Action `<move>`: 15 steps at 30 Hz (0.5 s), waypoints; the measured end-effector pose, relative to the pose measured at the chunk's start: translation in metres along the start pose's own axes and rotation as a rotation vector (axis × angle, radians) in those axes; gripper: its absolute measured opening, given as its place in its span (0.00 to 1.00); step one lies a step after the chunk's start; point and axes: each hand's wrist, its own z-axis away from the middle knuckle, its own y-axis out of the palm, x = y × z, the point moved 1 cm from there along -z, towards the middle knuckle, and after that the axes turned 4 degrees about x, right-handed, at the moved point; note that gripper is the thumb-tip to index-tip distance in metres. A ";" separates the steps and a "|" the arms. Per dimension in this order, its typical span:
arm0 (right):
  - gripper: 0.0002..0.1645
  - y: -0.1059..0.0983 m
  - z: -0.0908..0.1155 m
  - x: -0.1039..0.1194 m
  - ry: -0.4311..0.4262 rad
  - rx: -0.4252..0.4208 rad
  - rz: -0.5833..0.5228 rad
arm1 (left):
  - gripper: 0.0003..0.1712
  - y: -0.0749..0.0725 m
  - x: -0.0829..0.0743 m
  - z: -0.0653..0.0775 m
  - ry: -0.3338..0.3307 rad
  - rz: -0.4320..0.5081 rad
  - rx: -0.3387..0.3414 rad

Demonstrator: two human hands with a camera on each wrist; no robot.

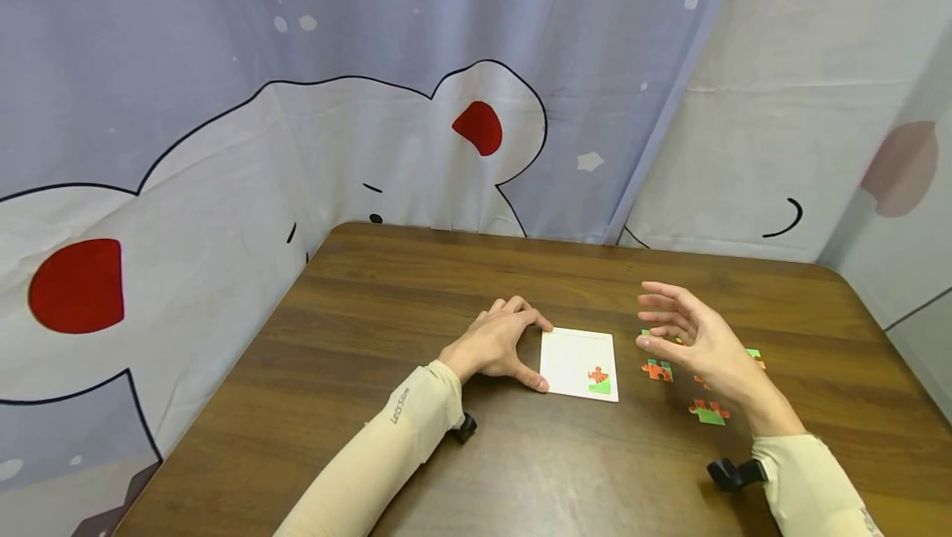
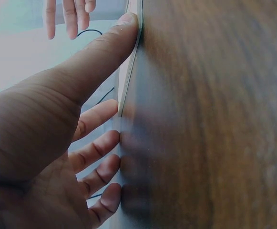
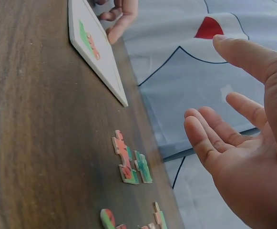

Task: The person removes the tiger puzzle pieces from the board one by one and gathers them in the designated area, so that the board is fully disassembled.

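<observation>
My left hand (image 1: 497,340) steadies a square white puzzle tray (image 1: 571,359) by its left side, thumb at the near corner and index finger at the far one. The other left fingers are spread on the tabletop beyond it. One orange-and-green jigsaw piece (image 1: 601,384) lies in the tray's near right corner. My right hand (image 1: 702,347) hovers over the loose pieces, its fingers apart from the thumb and nothing between them. Under and around it lie several loose pieces, among them an orange one (image 1: 658,370) and a green-and-orange one (image 1: 710,413); the hand partly hides others.
The brown wooden table (image 1: 387,289) carries the tray and pieces. Behind it hangs a printed curtain (image 1: 357,132) along the table's far edge. A small black wrist mount (image 1: 735,474) sits at the right sleeve, low over the tabletop.
</observation>
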 end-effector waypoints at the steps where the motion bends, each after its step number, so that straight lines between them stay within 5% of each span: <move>1: 0.46 0.001 0.000 -0.001 -0.004 0.004 0.004 | 0.53 0.000 0.000 0.000 0.000 -0.001 -0.001; 15: 0.44 0.025 -0.006 -0.015 -0.024 0.100 0.032 | 0.53 -0.001 0.000 0.001 -0.007 0.004 0.001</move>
